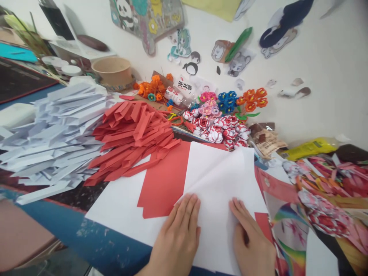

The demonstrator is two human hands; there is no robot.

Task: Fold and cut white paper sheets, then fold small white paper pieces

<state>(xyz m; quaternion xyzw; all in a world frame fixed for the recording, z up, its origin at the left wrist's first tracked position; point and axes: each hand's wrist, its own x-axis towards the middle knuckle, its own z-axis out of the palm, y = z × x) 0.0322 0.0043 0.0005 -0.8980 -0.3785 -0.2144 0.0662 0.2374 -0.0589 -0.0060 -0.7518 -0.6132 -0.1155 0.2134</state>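
A sheet of white paper [217, 203] lies in front of me, and a raised ridge runs diagonally across its upper part. My left hand [178, 232] rests flat on the sheet's left side with its fingers stretched out. On the right side of the sheet, my right hand [253, 241] lies with fingers extended and the thumb bent inward. Neither hand grips anything. Under the sheet, red paper [165, 180] shows at the left, on top of another white sheet [117, 212].
Piles of folded white strips [63, 134] and folded red strips [135, 134] stand at the left. Scissors [176, 120], red-and-white paper flowers [215, 132] and colourful craft flowers [227, 101] line the back by the wall. A yellow bottle [310, 148] lies at the right.
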